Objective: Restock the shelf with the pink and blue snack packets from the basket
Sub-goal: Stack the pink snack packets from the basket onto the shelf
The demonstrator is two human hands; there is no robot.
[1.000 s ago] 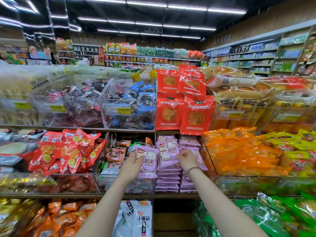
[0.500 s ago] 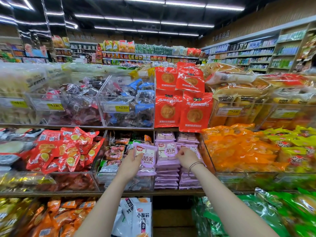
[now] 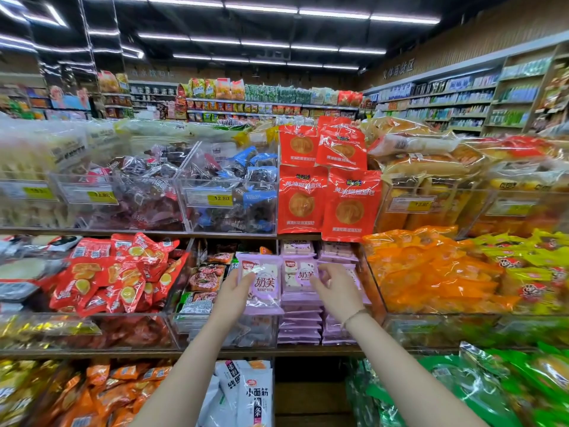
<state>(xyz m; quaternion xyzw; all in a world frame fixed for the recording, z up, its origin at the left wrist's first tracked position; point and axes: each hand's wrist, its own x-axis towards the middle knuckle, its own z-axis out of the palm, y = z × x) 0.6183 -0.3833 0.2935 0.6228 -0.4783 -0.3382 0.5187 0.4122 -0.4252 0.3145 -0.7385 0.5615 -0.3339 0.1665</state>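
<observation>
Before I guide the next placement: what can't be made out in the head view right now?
- Basket: outside the head view's edges, so how many packets are left is unknown.
- Right hand: fingers blurred against the pink stacks; whether it pinches a packet is unclear.
- Pink packet held by the left hand: small print too small to read.
- Far-left price tag: blurred, unreadable.

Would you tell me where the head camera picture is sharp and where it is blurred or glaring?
Head view: sharpest at centre, where the left hand holds a pink packet; bins toward both side edges blur; ceiling lights throw glare on the clear wrappers; the wide lens slants the wall shelves.
</observation>
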